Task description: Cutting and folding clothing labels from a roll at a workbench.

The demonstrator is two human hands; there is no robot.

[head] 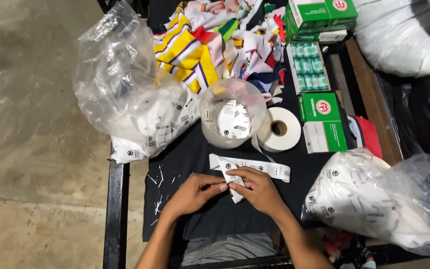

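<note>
Between the two hands, right at the pinch, sat a white printed label strip (235, 182), and both hands were working it! The left hand (195, 193) came in from the side with fingers curled, its fingertips (222, 187) pressed to the strip's folded part. The right hand (257, 189) arched over the top, thumb and forefinger closed tight on the same strip, so both grips were narrow and holding the label. A loose end of the strip poked out just below the fingers, pale against the black cloth (210, 219) that covered the table.

Just beyond the grip, away from the person, lay a longer flat length of label tape (265, 167), nearly touching the knuckles of the right hand. Farther out from the pinch stood a clear plastic tub (231, 119) with printed labels inside, and beside it, out past the right hand, a roll of white tape (279, 129).

Off past the left hand slumped a clear plastic bag (130, 94) stuffed with white labels. Off past the right hand, close to the forearm, another clear bag of labels (374, 199) bulged. Well beyond the tub sat a heap of coloured fabric pieces (215, 40), with green and white boxes (322, 122) farther out past the right hand. Small white scraps (160, 177) dotted the cloth near the left wrist.
</note>
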